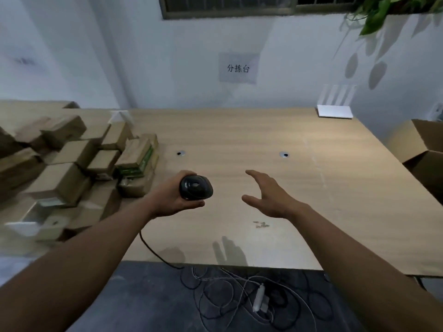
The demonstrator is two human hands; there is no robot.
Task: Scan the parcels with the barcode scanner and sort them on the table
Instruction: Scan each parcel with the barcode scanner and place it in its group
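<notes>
My left hand [171,200] grips the black barcode scanner [196,187] above the wooden table [275,188], its head pointing up toward the camera. A black cable runs from the scanner down over the table's front edge. My right hand [271,196] hovers open over the middle of the table, fingers spread and holding nothing. A heap of several brown cardboard parcels [72,168] lies on the left part of the table, just left of the scanner. One parcel with green print [139,156] lies at the heap's right edge.
A white router [334,111] stands at the table's back right corner. An open cardboard box [424,149] sits beyond the right edge. Tangled cables and a white adapter [260,298] lie on the dark floor below the front edge. A paper sign [238,68] hangs on the wall.
</notes>
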